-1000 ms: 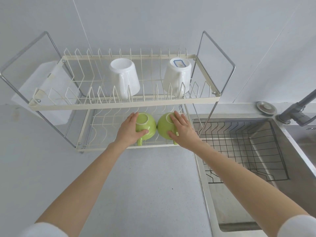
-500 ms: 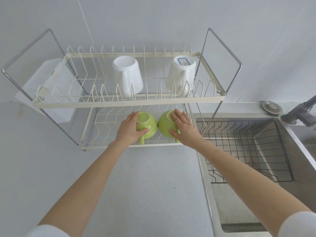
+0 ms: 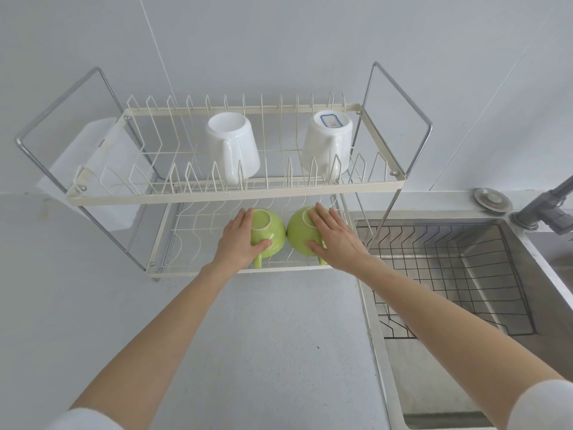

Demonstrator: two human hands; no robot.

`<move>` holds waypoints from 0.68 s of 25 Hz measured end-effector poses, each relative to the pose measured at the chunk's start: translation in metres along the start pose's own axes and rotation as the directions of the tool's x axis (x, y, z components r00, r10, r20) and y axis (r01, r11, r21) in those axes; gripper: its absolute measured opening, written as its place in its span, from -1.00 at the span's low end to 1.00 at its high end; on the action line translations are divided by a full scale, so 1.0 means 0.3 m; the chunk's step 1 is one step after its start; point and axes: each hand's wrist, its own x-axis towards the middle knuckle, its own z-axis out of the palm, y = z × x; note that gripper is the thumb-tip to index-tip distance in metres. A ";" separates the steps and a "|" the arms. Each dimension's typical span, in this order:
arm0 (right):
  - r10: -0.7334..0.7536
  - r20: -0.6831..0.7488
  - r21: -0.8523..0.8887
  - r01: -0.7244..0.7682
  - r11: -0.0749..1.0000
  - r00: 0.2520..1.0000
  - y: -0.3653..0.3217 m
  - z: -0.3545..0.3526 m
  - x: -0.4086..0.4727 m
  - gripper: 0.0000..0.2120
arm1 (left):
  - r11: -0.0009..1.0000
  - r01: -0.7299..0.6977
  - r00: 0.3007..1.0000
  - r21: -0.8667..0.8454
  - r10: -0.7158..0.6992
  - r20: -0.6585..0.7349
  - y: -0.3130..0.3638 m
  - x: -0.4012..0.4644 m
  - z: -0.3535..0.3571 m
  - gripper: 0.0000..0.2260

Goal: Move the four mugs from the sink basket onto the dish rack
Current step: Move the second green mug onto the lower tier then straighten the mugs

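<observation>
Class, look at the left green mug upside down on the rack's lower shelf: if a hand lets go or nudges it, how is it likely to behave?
The left green mug looks glazed, so probably slippery and breakable. Its rounded body on thin rack wires might rock if nudged.

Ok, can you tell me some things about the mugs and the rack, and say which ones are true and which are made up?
1. Two white ceramic mugs stand upside down on the top shelf of the cream wire dish rack. True.
2. The black wire sink basket has two mugs in it. False: no mugs are in it.
3. The left hand rests on a round green mug on the bottom shelf. True.
4. The right hand is holding the grey tap. False: it lies on the other green mug.
5. The green mugs sit right way up. False: their bottoms face up.
</observation>
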 end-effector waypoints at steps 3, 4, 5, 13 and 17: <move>-0.017 -0.004 -0.064 0.016 0.998 1.000 -0.007 -0.010 -0.014 -0.37 | 0.994 -0.020 1.000 0.107 0.021 -0.010 0.021 -0.016 -0.015 -0.28; -0.023 -0.010 -0.069 0.022 0.997 1.000 -0.011 -0.014 -0.022 -0.36 | 0.990 -0.034 0.999 0.135 0.037 -0.019 0.028 -0.025 -0.023 -0.29; -0.030 -0.016 -0.078 0.029 0.997 0.999 -0.013 -0.016 -0.030 -0.34 | 0.986 -0.049 0.998 0.160 0.054 -0.026 0.033 -0.034 -0.029 -0.30; -0.100 -0.098 -0.156 0.084 0.984 0.990 -0.039 -0.073 -0.180 -0.34 | 0.927 -0.115 0.986 0.357 0.149 -0.071 0.085 -0.183 -0.068 -0.38; -0.145 -0.151 -0.156 0.122 0.980 0.978 -0.058 -0.101 -0.280 -0.34 | 0.904 -0.099 0.971 0.415 0.179 -0.158 0.137 -0.290 -0.083 -0.41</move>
